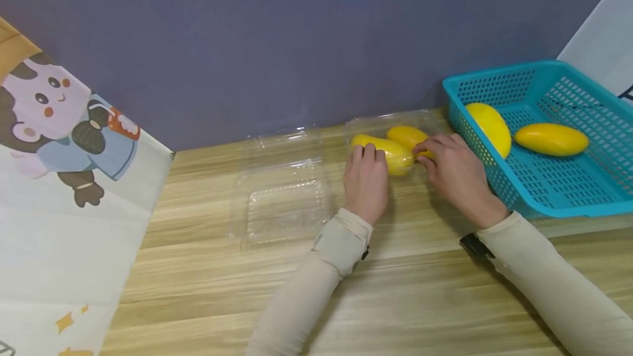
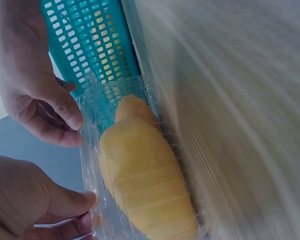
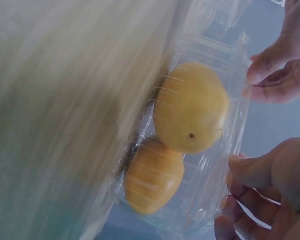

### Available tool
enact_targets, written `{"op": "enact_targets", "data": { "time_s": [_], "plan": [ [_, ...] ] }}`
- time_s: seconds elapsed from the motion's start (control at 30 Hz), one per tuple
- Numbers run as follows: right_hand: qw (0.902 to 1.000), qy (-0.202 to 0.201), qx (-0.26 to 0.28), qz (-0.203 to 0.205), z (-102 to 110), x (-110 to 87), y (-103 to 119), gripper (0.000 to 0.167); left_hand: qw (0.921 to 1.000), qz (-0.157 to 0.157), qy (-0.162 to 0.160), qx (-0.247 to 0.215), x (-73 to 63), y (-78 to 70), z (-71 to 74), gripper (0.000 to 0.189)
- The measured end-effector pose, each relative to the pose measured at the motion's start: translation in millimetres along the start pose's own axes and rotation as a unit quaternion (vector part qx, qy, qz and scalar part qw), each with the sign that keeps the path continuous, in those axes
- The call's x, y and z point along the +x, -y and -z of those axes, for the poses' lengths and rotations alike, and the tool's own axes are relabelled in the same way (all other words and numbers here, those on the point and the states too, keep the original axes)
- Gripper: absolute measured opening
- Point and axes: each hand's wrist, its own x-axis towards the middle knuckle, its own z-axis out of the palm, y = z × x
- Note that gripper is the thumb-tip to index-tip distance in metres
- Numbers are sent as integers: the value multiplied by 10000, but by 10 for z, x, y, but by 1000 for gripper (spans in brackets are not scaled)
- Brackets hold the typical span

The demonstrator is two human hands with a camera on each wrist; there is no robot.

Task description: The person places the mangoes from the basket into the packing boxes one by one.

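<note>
Two yellow mangoes lie inside a clear plastic clamshell box (image 1: 363,124); the larger mango (image 1: 390,153) is at the front left, the smaller mango (image 1: 406,135) behind it. My left hand (image 1: 367,183) pinches the near rim of the box between thumb and fingers, over the larger mango. Farther right along that rim, my right hand (image 1: 457,174) pinches the plastic too. Both wrist views show the thin rim (image 3: 240,125) between the fingertips, and the mangoes (image 2: 145,175) behind the clear wall.
Another clear clamshell box (image 1: 284,210) lies open and unfilled on the wooden table (image 1: 207,290), left of my hands. At the right stands a blue-green plastic basket (image 1: 524,202), holding a round yellow fruit (image 1: 489,128) and a mango (image 1: 551,139). A grey-blue wall (image 1: 296,43) rises behind.
</note>
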Motion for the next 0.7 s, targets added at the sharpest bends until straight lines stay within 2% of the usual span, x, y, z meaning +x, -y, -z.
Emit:
{"op": "enact_targets", "data": {
  "time_s": [0.23,0.5,0.7],
  "plan": [
    [9997,46,-2,-219,-13,49,9,17,9990,209,383,-37,59,-40,-31,19],
    [9994,12,-9,-338,-46,95,-19,17,9984,465,266,-160,142,-60,-107,20],
    [9991,-37,-12,-421,-69,126,-32,17,9970,614,409,-249,194,-68,-124,22]
  ]
}}
